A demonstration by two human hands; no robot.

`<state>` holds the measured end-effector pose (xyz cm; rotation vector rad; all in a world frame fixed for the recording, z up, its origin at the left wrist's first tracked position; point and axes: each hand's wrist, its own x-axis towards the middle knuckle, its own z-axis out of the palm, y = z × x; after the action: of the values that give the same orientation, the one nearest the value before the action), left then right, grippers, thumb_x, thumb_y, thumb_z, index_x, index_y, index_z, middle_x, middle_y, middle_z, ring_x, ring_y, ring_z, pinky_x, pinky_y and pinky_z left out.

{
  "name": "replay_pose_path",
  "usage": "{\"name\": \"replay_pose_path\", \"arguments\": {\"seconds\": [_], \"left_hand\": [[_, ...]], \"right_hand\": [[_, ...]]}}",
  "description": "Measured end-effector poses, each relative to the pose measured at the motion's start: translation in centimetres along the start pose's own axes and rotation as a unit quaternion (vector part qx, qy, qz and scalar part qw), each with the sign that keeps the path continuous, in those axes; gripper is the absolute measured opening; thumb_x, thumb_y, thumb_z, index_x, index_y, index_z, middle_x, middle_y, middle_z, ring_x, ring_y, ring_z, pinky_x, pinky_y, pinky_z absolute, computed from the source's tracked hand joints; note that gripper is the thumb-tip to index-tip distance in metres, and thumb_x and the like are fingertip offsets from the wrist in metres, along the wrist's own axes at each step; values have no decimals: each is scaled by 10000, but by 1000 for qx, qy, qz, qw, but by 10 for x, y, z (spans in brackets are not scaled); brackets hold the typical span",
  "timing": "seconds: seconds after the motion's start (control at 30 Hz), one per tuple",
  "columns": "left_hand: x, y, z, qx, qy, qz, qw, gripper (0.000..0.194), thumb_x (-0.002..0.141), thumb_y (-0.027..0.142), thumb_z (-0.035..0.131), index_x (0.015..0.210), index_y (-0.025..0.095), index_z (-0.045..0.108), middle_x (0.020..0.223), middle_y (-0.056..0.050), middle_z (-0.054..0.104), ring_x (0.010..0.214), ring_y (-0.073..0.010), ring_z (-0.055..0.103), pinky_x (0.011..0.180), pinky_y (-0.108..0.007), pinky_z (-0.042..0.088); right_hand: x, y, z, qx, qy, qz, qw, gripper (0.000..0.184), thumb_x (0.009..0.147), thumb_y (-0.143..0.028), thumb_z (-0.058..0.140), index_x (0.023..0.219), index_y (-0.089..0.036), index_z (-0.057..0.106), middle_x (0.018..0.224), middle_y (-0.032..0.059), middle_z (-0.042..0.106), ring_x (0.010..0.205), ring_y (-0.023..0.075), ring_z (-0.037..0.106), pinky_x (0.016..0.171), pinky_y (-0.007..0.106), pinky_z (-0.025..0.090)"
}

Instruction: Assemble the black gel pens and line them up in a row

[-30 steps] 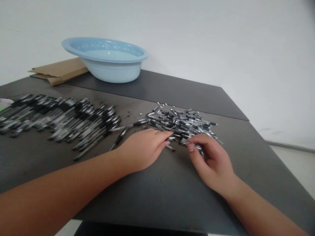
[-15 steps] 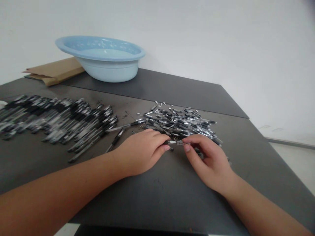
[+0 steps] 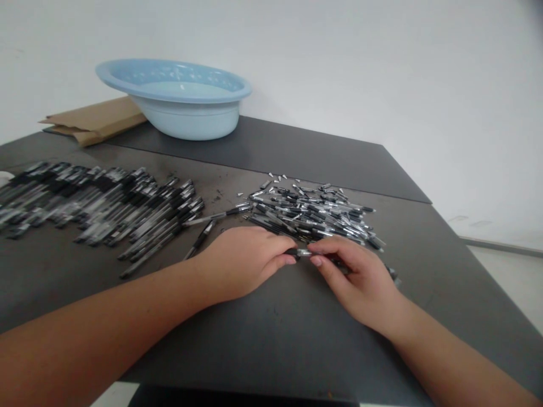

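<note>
My left hand [image 3: 254, 261] is closed, pinching the dark barrel of a pen between thumb and fingers. Facing it, my right hand [image 3: 354, 271] pinches a clear pen cap [image 3: 304, 252], which now covers the pen's tip end. Most of the barrel is hidden inside my left hand. Just beyond both hands lies a loose heap of pen parts [image 3: 314, 212], black and clear, with several small silver cone tips [image 3: 271, 189] at its far edge. Left of my left hand, many capped pens [image 3: 156, 223] lie side by side in a slanting row.
A light blue basin [image 3: 190, 121] stands at the back of the dark table [image 3: 271, 345], beside a folded brown paper bag [image 3: 97, 118]. One pen [image 3: 199, 240] lies apart from the row. A white object [image 3: 5, 178] shows at the left edge. A white wall rises behind the table.
My right hand has moved left toward my left hand. The clear cap, apart from the silver pen tip before, has slid over it.
</note>
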<state>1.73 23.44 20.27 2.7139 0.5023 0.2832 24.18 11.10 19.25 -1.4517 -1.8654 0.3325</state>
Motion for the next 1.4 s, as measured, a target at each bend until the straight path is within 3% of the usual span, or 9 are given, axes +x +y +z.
{"name": "replay_pose_path", "arguments": {"seconds": [0.27, 0.63, 0.8, 0.9, 0.97, 1.13, 1.27, 1.4], "left_hand": [[-2, 6, 4, 64, -12, 4, 998, 309, 1100, 368, 430, 1081, 215, 698, 1008, -64, 781, 922, -260, 731, 786, -361, 500], [-4, 9, 8, 53, 19, 19, 998, 274, 1095, 324, 426, 1106, 207, 674, 979, -58, 774, 866, -256, 727, 733, -357, 480], [-2, 11, 3, 52, 18, -4, 998, 315, 1095, 396, 431, 978, 218, 664, 905, -45, 752, 851, -254, 711, 716, -349, 445], [-2, 17, -3, 44, 66, -39, 996, 368, 1080, 464, 448, 883, 216, 637, 815, -36, 712, 771, -232, 671, 661, -336, 390], [-4, 20, -7, 32, 105, -53, 993, 419, 1064, 506, 465, 792, 212, 590, 739, -24, 666, 708, -209, 629, 627, -328, 348], [-10, 21, -16, 9, 197, -44, 979, 458, 1054, 512, 473, 713, 209, 513, 661, 1, 589, 660, -175, 572, 620, -322, 329], [-16, 21, -19, 9, 228, 0, 974, 440, 1059, 467, 445, 708, 208, 506, 672, -6, 597, 654, -175, 563, 625, -331, 348], [-19, 19, -19, -8, 273, 30, 961, 488, 1068, 510, 383, 716, 206, 529, 685, -20, 617, 672, -182, 583, 632, -325, 379]], "right_hand": [[-1, -1, 4, 30, -7, 27, 999, 163, 1014, -245, 655, 1152, -294, 726, 1054, 14, 796, 943, 196, 753, 849, 336, 610], [-2, -2, 9, 7, 10, 3, 1000, 137, 1034, -258, 609, 1121, -270, 713, 1033, 52, 782, 920, 220, 741, 842, 381, 619], [-3, -5, 9, 0, 4, 4, 1000, 180, 1039, -283, 609, 1200, -275, 688, 1094, 69, 771, 974, 239, 735, 887, 411, 623], [-4, -5, 10, 94, 4, 21, 995, 500, 1024, -325, 640, 1496, -288, 477, 1315, 120, 685, 1039, 244, 716, 875, 405, 639], [-5, -2, 12, 141, -20, 38, 989, 642, 1028, -349, 633, 1588, -282, 325, 1361, 145, 633, 1045, 241, 702, 848, 394, 644], [-1, 2, 17, 46, -43, 60, 996, 454, 1037, -349, 613, 1456, -240, 477, 1265, 135, 662, 1073, 272, 678, 930, 466, 600], [12, -14, 30, -18, -88, -31, 996, 349, 1037, -254, 575, 1382, -221, 544, 1344, 148, 658, 1204, 299, 646, 1042, 518, 538], [29, -34, 56, -32, -154, -115, 981, 363, 999, -167, 518, 1352, -199, 594, 1229, 141, 732, 1017, 280, 718, 925, 492, 594]]}}
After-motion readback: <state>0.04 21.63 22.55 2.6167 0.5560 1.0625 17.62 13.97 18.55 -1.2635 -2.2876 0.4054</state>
